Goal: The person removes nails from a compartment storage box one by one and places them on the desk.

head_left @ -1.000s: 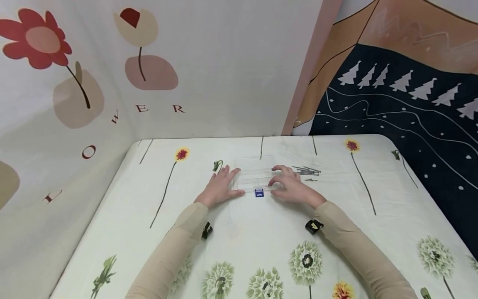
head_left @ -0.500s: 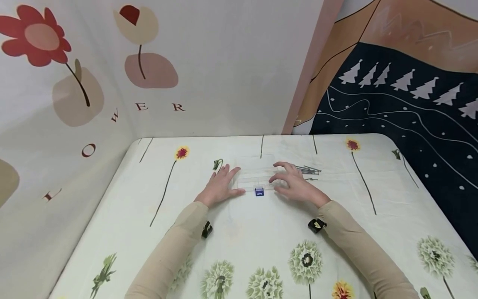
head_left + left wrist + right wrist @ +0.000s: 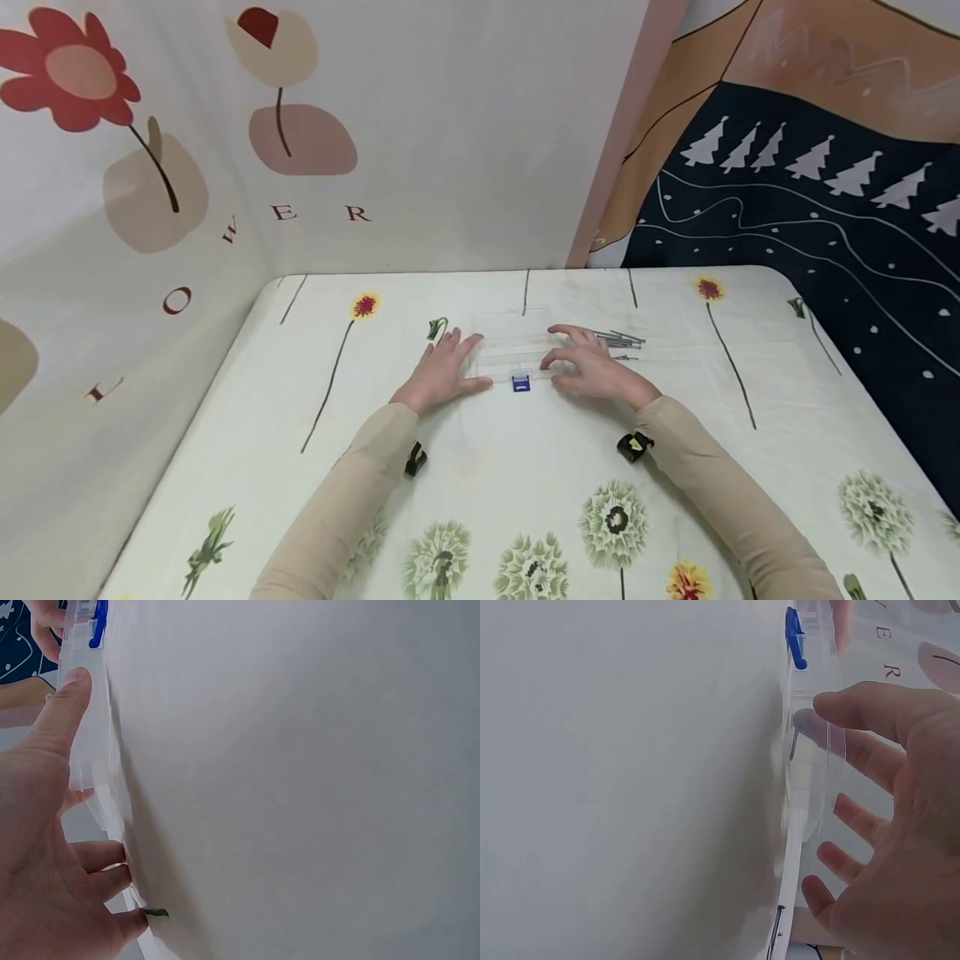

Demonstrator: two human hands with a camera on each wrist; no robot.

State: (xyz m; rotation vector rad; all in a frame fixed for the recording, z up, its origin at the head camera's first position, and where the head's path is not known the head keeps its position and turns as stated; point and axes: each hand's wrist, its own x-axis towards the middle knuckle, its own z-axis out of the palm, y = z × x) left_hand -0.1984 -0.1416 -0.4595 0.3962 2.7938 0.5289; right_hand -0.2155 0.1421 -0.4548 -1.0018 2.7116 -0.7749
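Note:
A clear plastic box (image 3: 506, 358) with a blue latch (image 3: 521, 382) lies on the table, its clear lid (image 3: 513, 322) folded back behind it. My left hand (image 3: 442, 371) rests at the box's left end, fingers spread, thumb along the front corner. My right hand (image 3: 596, 367) is over the right end with its fingers apart. In the right wrist view, a thin grey nail (image 3: 794, 742) leans inside the box, and the index fingertip shows through the plastic beside its top. Whether that fingertip touches the nail, I cannot tell.
To the right of the box lies a pile of several long nails (image 3: 621, 340), partly behind the right hand. A smaller metal piece (image 3: 625, 358) lies just in front of it. A flower-print cloth (image 3: 480, 483) covers the table; patterned curtains (image 3: 450, 167) stand behind.
My right hand has shifted slightly right and away from me, and its fingers have drawn back from the box's front right part. The left hand and the box stay in place.

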